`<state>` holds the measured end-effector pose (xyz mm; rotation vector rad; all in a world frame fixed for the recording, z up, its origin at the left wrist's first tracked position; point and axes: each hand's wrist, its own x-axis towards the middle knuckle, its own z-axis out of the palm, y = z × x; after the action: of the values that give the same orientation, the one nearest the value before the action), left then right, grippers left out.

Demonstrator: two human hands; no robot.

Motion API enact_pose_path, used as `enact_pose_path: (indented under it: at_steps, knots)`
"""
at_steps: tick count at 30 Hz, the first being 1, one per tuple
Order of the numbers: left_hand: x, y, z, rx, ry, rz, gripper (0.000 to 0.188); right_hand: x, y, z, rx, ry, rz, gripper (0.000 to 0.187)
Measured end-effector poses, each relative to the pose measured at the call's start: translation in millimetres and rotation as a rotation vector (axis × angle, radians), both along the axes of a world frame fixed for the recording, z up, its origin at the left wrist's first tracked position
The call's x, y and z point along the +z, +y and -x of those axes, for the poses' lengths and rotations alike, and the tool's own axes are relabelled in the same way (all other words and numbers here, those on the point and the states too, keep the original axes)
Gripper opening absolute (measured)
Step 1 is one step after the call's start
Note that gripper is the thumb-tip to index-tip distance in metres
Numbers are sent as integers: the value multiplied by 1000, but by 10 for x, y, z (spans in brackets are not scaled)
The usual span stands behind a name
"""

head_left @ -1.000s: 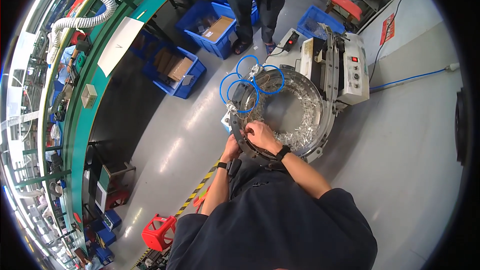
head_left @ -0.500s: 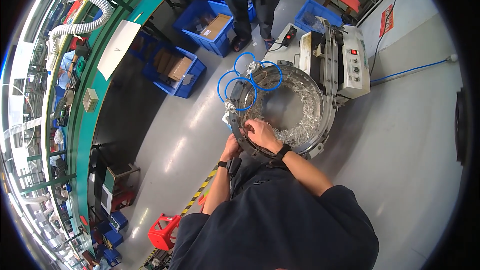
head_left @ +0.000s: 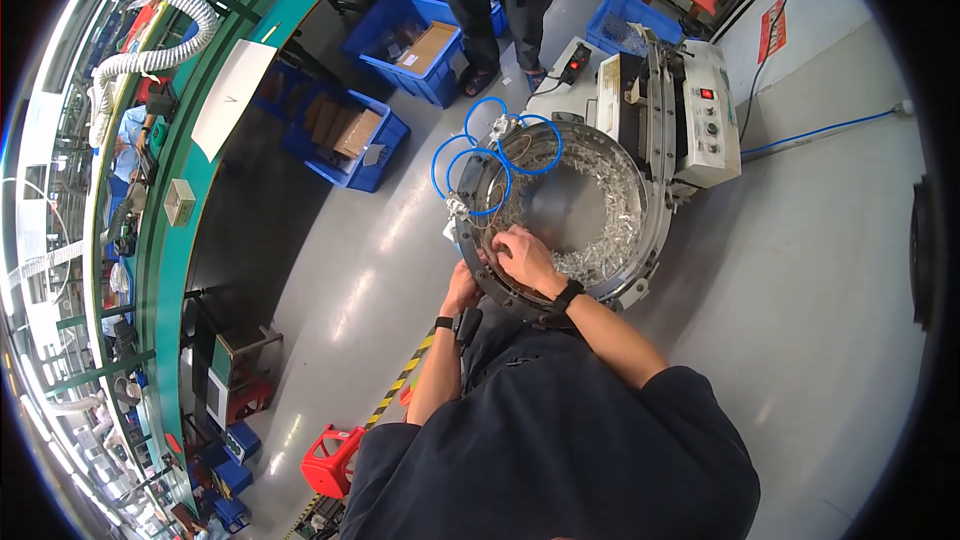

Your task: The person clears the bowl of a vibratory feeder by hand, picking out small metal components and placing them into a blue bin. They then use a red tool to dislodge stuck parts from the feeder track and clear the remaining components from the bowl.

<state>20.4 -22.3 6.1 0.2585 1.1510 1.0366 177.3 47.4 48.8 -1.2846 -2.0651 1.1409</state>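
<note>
In front of me stands a round metal vibratory feeder bowl with many small, shiny, pale parts heaped in a ring inside. My right hand reaches over the near rim. Its fingers are bent and drawn together at the bowl's left inner wall; whatever they pinch is too small to make out. Just outside the rim on the left, my left hand has its fingers curled against the bowl's edge, partly hidden by it. Thin blue air tubes loop over the rim just beyond both hands.
A white control box adjoins the bowl on the right. Blue bins stand on the floor beyond, where a person is standing. A green workbench curves along the left. A red stool is at lower left.
The view has shifted slightly. My hands stay at the same part of the rim, with the right fingers moved only a little. The other person's hand near the waist has left the view.
</note>
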Motion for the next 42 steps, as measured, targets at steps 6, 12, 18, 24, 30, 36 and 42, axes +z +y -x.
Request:
enact_pose_path:
  at_steps: [6, 12, 18, 24, 30, 36, 42]
  knots:
    - [58, 1, 13, 12, -10, 60, 12, -19, 35, -104, -57, -144, 57, 17]
    - [-41, 22, 32, 19, -11, 31, 13, 89, 32, -3, -70, 81, 28, 15]
    - [-134, 10, 64, -39, 6, -1, 13, 103, -7, 37, 45, 84, 96, 17]
    - [-125, 4, 64, -54, -31, 19, 12, 51, 3, 19, 79, 61, 85, 14]
    - [-86, -86, 49, -103, -103, 122, 12, -10, 48, -70, 186, 34, 109, 12]
    - [-149, -199, 65, -230, -29, 113, 16, 73, 72, -274, 255, 15, 135, 10]
    - [-89, -252, -24, -279, -35, 131, 19, 77, 34, -538, 358, -140, 249, 11]
